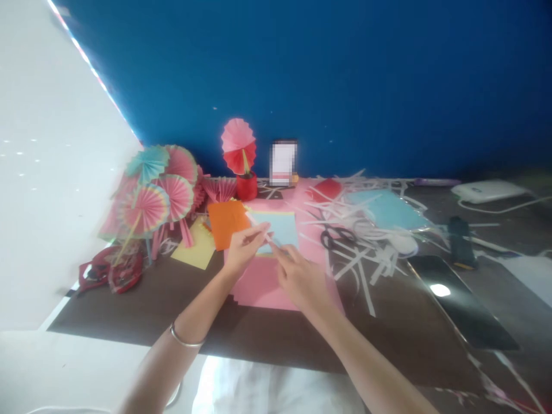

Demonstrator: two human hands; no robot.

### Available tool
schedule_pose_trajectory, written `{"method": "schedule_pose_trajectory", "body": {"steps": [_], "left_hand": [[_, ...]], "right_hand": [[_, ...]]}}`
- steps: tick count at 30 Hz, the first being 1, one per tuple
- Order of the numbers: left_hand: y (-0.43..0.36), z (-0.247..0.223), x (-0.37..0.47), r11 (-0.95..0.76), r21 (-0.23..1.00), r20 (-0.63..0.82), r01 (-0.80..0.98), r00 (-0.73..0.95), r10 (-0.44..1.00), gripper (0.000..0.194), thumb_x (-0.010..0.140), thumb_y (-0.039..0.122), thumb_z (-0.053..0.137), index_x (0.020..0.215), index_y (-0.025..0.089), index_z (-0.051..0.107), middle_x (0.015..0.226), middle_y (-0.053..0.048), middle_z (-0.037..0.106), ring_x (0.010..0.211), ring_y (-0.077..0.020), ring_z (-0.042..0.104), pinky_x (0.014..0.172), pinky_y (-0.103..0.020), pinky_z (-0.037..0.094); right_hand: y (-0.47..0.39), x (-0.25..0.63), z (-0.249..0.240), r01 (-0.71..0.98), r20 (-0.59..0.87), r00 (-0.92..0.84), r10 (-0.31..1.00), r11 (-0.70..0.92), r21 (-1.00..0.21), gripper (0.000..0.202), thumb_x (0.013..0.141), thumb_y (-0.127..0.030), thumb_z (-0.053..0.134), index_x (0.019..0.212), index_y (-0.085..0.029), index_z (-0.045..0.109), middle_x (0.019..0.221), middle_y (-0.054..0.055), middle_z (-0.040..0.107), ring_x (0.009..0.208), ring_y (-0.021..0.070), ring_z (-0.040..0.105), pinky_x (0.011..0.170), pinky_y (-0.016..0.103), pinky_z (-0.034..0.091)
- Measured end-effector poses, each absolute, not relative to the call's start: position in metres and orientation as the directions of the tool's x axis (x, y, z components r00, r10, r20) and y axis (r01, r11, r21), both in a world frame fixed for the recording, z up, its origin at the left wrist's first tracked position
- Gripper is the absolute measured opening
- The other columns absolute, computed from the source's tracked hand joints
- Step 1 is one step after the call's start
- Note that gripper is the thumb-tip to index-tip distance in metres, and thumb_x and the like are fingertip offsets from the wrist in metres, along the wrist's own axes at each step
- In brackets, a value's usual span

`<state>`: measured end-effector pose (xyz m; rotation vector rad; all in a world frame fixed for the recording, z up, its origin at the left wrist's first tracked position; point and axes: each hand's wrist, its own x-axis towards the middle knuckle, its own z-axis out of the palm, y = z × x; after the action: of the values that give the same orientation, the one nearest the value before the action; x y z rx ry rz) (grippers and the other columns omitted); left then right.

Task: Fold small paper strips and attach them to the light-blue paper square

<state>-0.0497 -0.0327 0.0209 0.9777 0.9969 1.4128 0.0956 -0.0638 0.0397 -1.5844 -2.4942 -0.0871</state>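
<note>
A narrow white paper strip [251, 219] slants between my two hands, above a light blue sheet [283, 227]. My left hand [246, 246] pinches it between thumb and fingertips. At its lower end my right hand [298, 275] closes thumb and index finger on the strip, the other fingers curled; the exact contact is blurred. Beneath lies a large pink sheet [254, 284]. An orange square of paper [226, 221] sits beside my left hand, partly over a yellow sheet [199, 246].
Folded paper fans [142, 207] crowd the left, near a red glossy item [125, 269]. A pink-and-red fan [238, 144] stands in a red pot [246, 187]. Rightward are scissors [338, 237], tangled white strips [366, 264], a blue packet [386, 208] and a phone [463, 310].
</note>
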Motion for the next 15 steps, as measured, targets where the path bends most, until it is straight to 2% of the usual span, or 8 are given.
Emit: {"method": "schedule_pose_trajectory", "body": {"steps": [15], "left_hand": [[-0.0299,0.0179,-0.0517,-0.052,0.957,0.03,-0.286,-0.081,0.996,0.035,0.07,0.033,0.069,0.099,0.014,0.068,0.099,-0.012,0.069,0.093,-0.026,0.065,0.087,-0.043,0.051]], "right_hand": [[-0.0669,0.094,0.0412,0.898,0.2,-0.418,0.886,0.436,-0.056,0.049,0.083,-0.014,0.038,0.13,-0.028,0.046,0.098,0.005,0.063,0.061,0.0116,0.057,0.05,0.022,0.035]]}}
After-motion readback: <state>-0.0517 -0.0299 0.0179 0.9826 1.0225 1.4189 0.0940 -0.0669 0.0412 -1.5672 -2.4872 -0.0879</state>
